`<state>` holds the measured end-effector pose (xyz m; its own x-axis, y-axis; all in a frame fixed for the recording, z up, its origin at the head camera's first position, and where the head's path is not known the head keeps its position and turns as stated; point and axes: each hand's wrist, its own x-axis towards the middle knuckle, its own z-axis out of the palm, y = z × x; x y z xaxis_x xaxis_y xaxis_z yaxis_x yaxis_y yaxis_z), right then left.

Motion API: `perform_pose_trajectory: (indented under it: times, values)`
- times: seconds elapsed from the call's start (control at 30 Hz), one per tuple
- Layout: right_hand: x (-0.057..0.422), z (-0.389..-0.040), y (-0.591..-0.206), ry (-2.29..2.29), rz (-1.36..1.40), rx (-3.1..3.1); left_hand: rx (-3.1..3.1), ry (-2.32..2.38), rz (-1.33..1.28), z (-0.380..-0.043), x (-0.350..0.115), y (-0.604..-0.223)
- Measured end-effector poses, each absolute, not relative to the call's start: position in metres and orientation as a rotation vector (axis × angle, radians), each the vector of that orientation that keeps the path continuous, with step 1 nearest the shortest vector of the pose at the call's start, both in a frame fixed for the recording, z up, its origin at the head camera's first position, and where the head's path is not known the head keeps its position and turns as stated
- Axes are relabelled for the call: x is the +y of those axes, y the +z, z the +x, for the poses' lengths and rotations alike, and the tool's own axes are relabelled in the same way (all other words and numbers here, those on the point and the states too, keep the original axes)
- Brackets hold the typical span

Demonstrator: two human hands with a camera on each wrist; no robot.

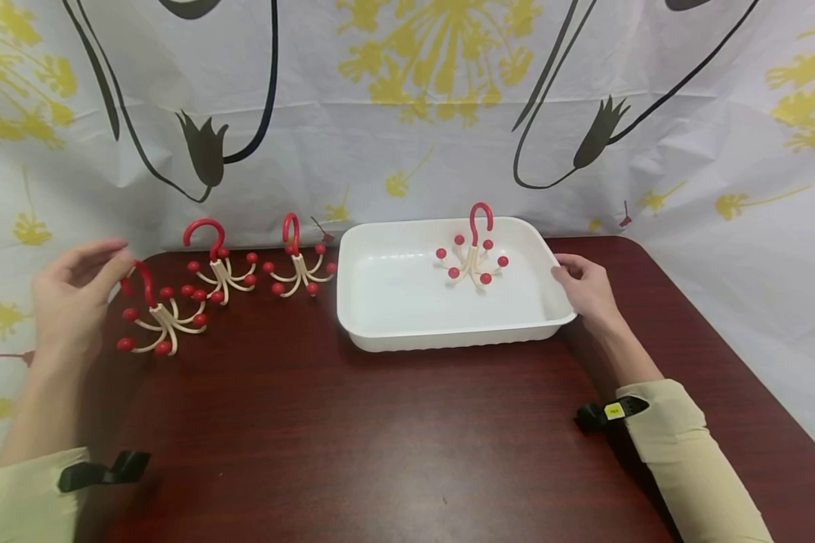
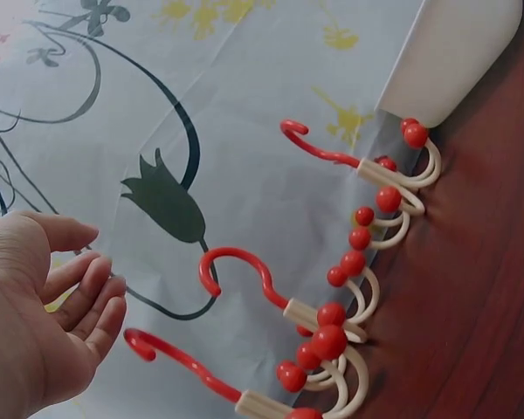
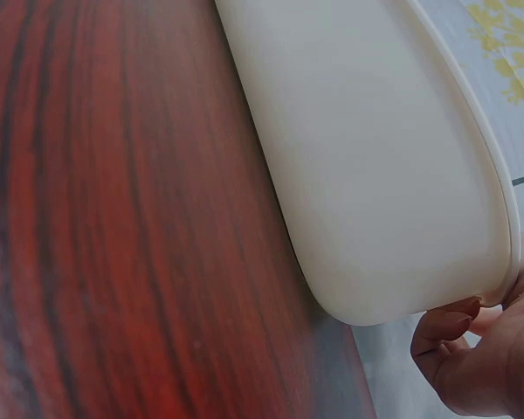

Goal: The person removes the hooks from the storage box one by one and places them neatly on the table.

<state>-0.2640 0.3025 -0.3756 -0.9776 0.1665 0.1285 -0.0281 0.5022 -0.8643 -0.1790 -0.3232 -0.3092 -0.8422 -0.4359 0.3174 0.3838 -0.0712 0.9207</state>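
At the left of the table my left hand (image 1: 75, 294) is beside the red hook of a multi-armed hanger (image 1: 164, 324), which has cream arms tipped with red balls. In the left wrist view the fingers of that hand (image 2: 48, 310) are loosely bent, with a gap between them and the hook. Two more such hangers, one (image 1: 220, 275) behind it and another (image 1: 300, 273) beside the tray, stand on the table. A white tray (image 1: 441, 339) holds a fourth hanger (image 1: 473, 256), its hook upright. My right hand (image 1: 587, 290) grips the tray's right rim, thumb on top and fingers curled under it (image 3: 480, 349).
The dark reddish-brown table (image 1: 380, 445) extends in front of the tray. Behind it hangs a white cloth (image 1: 299, 83) printed with yellow and grey flowers. Dark straps with small devices circle both sleeves (image 1: 672, 430).
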Motion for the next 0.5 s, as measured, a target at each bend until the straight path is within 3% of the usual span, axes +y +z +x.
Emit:
perform_pose_trajectory:
  times: [0.5]
  values:
    - [0.302, -0.263, -0.374, 1.47, -0.143, -2.565, -1.896, -1.92, -0.084, -0.186, -0.281, -0.304]
